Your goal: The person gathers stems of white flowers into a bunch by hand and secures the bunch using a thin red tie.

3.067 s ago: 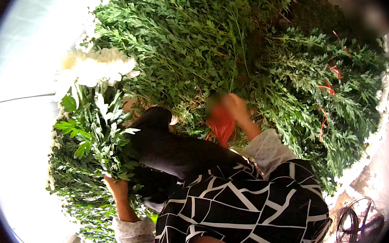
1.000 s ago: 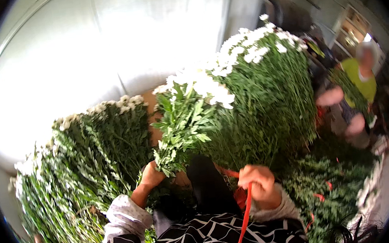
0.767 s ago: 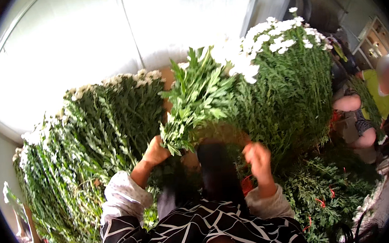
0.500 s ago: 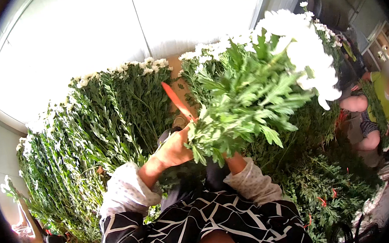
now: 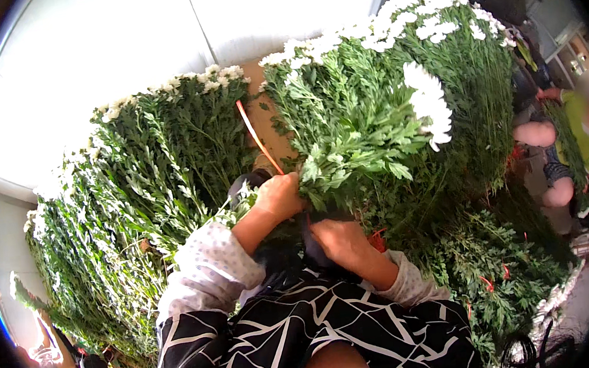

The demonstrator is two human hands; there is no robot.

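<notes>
My left hand (image 5: 279, 198) is closed around the stem end of a bunch of leafy white chrysanthemums (image 5: 362, 153), its white heads tilted to the right. A flat orange-red strip (image 5: 258, 139) sticks up from the same fist. Just below and to the right, my right hand (image 5: 345, 242) is closed beneath the bunch, over my dark-clothed legs. Whatever its fingers hold is hidden. Beside that hand lies a red tie (image 5: 378, 240).
Tall rows of white chrysanthemums stand on the left (image 5: 165, 146) and far right (image 5: 468, 85). A cardboard strip (image 5: 272, 126) shows between them. Cut stems with red ties (image 5: 492, 279) lie at the lower right. Another person in a yellow-green top (image 5: 581, 134) sits at far right.
The bunch has dropped lower and away from the camera, its heads moving left and down. My right hand, mostly behind leaves before, now shows below it. The orange-red strip appears narrower.
</notes>
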